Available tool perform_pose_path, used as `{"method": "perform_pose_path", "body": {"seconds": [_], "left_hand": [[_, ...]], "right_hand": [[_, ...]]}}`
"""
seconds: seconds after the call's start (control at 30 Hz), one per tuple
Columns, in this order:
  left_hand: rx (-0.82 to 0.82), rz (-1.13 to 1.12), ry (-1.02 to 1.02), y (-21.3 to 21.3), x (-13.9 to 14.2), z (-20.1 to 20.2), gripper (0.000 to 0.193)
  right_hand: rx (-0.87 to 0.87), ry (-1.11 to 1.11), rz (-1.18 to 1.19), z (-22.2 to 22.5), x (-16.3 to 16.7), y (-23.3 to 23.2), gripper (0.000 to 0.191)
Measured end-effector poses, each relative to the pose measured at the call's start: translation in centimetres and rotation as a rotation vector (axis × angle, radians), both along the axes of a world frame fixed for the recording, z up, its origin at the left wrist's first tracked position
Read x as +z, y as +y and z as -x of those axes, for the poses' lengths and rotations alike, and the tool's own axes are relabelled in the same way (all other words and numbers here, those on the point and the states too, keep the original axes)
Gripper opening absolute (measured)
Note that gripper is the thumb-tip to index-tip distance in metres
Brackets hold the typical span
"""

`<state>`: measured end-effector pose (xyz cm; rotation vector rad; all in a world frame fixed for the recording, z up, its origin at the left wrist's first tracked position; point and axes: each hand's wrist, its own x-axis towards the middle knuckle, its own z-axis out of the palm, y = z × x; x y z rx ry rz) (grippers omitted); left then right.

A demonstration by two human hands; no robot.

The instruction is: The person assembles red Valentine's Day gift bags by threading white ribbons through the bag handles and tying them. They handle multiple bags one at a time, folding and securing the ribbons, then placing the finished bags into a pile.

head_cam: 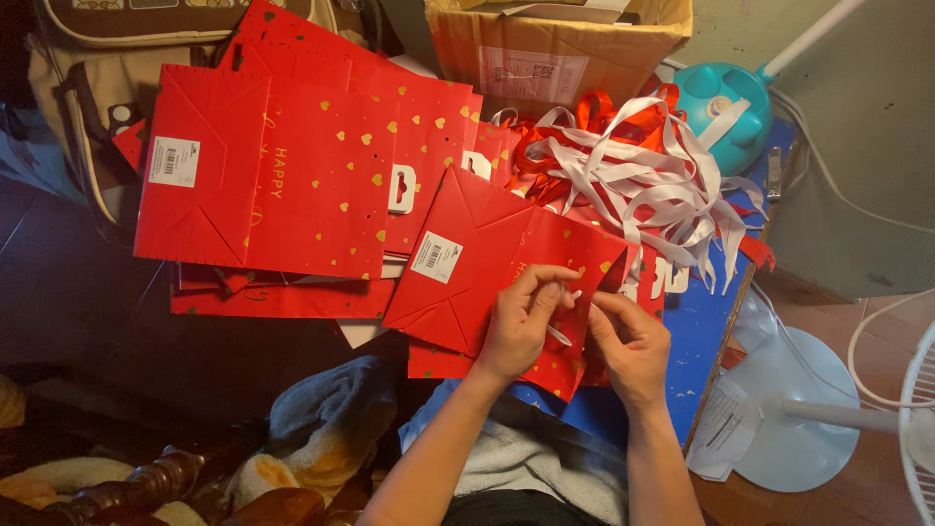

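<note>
Red paper dominates. Largest item: a stack of flat bags [292, 175], red with gold hearts, spread across the upper left, each with a white sticker on its folded base and a white handle tab near the top edge. More of them lie beneath, edges showing along the bottom of the pile.

Above centre, a cardboard box [545, 49], open, partly out of frame. Right of the stack, a blue surface [706, 336] carries a loose heap of ribbons [643, 170], white and red, tangled, reaching to its far edge. A teal fan base [726, 102] sits beyond the heap. Lower right, on the floor, a white fan stand [799, 409] with a paper sheet tucked against it.

One bag [487, 278] lies apart from the stack, tilted, base corner pointing left, resting over the near edge of the blue surface and the person's lap.

Left hand [521, 321] lies on this bag's upper part, fingers curled, thumb and forefinger pinched together on a short white ribbon end [560, 336]. Right hand [628, 346] just beside it, touching the same bag's right edge, fingers bent inward and close together; whether they grip the ribbon cannot be told.

Lower left: grey cloth [326, 409] and a dark carved wood rail [146, 482].
</note>
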<state>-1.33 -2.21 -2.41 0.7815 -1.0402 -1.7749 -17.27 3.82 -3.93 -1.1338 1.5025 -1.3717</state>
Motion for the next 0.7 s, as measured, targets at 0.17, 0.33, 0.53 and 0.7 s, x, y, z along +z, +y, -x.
{"method": "perform_pose_path", "body": {"seconds": [0.17, 0.33, 0.53, 0.7], "left_hand": [[0.113, 0.393, -0.369, 0.1, 2.3, 0.0, 0.030], [0.235, 0.625, -0.437, 0.3, 2.4, 0.2, 0.034], [0.299, 0.523, -0.477, 0.6, 1.7, 1.0, 0.011], [0.272, 0.324, -0.294, 0.8, 1.1, 1.0, 0.007]], "right_hand": [[0.004, -0.102, 0.008, -0.1, 0.5, -0.1, 0.019], [-0.045, -0.026, -0.009, -0.2, 0.6, -0.1, 0.018], [-0.042, 0.008, -0.016, -0.4, 1.3, -0.2, 0.017], [-0.048, 0.029, -0.014, -0.8, 2.0, -0.2, 0.017]]}}
